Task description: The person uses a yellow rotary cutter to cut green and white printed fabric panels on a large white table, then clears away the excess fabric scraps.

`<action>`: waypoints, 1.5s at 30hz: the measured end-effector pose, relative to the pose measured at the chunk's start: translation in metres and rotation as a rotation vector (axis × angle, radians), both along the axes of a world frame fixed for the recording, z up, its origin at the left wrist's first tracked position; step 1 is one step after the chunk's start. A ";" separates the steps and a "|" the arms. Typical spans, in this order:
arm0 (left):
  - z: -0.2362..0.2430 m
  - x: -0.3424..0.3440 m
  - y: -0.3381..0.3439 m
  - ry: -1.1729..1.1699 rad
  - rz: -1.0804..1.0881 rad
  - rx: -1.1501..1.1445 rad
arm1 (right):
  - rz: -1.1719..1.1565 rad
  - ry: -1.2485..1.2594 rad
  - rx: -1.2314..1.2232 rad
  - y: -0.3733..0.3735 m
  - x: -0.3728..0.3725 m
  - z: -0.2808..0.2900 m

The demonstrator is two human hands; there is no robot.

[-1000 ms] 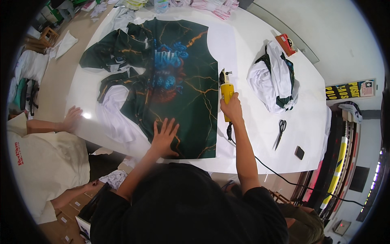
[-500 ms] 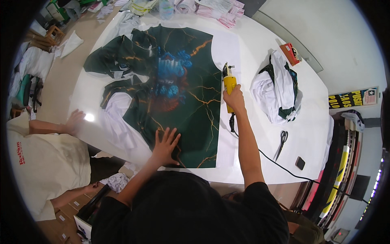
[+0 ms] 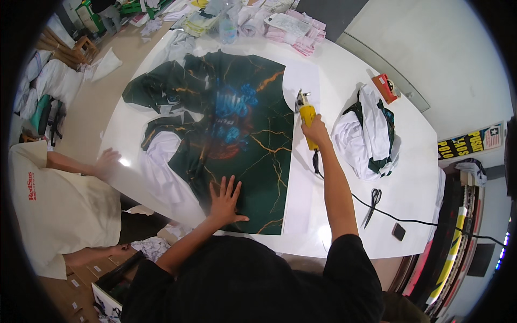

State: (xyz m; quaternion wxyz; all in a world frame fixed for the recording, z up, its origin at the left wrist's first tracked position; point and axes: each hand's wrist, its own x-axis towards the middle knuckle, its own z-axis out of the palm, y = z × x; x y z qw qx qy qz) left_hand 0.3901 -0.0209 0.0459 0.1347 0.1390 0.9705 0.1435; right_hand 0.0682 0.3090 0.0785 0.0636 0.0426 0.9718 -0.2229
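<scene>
My right hand (image 3: 316,131) is wrapped round a yellow handheld electric fabric cutter (image 3: 307,114), its metal head pointing away from me. The cutter stands at the right edge of a dark green printed fabric panel (image 3: 264,183), beside the inward curve of that edge. Gold vein lines and a blue-and-red motif cover the panel. White sheeting (image 3: 301,210) shows under and right of it. With fingers spread, my left hand (image 3: 225,202) lies flat on the panel's near part. Bunched green fabric with a white underside (image 3: 167,156) lies to the left.
Right of the cutter lie a white-and-green fabric bundle (image 3: 366,134), black scissors (image 3: 372,207), a phone-like dark object (image 3: 398,231) and a red tape dispenser (image 3: 385,88). The black cord (image 3: 420,221) trails rightward. A co-worker's hand (image 3: 107,163) is at the table's left edge. A bottle (image 3: 228,32) stands at the back.
The whole view has shifted slightly. Against the panel, the cutter in my right hand has moved a little farther from me along the curved edge. My left hand stays on the fabric.
</scene>
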 end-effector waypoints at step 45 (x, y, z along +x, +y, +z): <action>0.028 0.022 -0.042 -0.168 0.043 0.004 | 0.360 -0.146 0.050 0.023 0.033 0.028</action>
